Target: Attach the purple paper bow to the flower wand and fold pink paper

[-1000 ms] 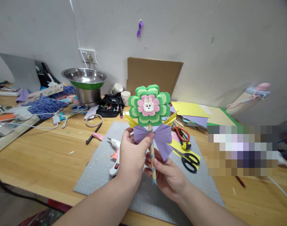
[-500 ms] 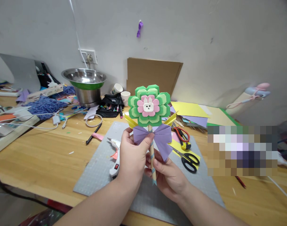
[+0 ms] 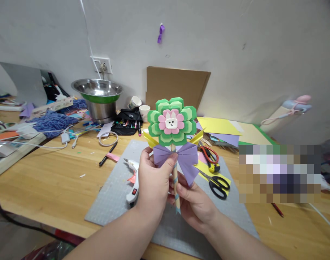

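Observation:
I hold a paper flower wand upright above the grey cutting mat (image 3: 113,202). Its green flower head (image 3: 171,121) has pink petals and a small white rabbit face in the middle. Below it sits a purple paper bow (image 3: 186,159) with yellow strips behind. My left hand (image 3: 154,180) pinches the bow's knot against the stick, thumb on top. My right hand (image 3: 193,202) is closed around the lower part of the striped stick (image 3: 176,186).
A white glue gun (image 3: 133,180) lies on the mat left of my hands. Black scissors (image 3: 217,184) and red pliers (image 3: 209,156) lie to the right on coloured paper. A steel bowl (image 3: 98,94), pens, cups, cardboard and cables line the back of the wooden table.

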The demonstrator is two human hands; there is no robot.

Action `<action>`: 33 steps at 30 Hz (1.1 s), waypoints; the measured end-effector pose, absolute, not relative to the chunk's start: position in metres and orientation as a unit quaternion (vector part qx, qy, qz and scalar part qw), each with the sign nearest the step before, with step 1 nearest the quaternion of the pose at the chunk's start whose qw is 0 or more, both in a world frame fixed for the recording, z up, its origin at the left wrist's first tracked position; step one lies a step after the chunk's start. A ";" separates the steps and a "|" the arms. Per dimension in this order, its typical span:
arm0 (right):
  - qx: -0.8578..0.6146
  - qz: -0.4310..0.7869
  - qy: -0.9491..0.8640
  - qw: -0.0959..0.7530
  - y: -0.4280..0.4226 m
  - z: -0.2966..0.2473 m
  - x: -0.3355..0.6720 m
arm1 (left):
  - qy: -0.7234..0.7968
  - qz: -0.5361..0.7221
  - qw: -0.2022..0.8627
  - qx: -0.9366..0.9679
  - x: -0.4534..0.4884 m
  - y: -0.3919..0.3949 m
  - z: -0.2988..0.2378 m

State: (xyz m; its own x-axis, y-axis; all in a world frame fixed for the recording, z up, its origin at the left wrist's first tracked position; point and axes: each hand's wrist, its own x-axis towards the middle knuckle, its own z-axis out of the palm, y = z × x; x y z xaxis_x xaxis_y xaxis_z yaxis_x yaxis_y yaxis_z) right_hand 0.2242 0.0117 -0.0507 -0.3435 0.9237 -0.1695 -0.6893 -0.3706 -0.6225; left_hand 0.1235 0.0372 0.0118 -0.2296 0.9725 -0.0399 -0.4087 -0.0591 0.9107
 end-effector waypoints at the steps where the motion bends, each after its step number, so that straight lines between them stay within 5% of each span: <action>1: -0.256 0.788 -0.229 0.512 0.012 -0.051 0.224 | 0.437 0.652 0.528 0.324 0.124 0.037 0.011; 33: -0.243 0.784 -0.243 0.517 0.011 -0.056 0.225 | 0.445 0.656 0.522 0.316 0.130 0.035 0.008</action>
State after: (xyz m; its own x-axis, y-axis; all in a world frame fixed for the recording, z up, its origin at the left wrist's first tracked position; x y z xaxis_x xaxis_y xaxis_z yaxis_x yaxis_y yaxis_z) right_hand 0.2247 0.0112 -0.0556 -0.3479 0.9285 -0.1294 -0.6929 -0.3476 -0.6317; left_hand 0.1299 0.0348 0.0078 -0.2563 0.9653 -0.0500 -0.4026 -0.0595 0.9134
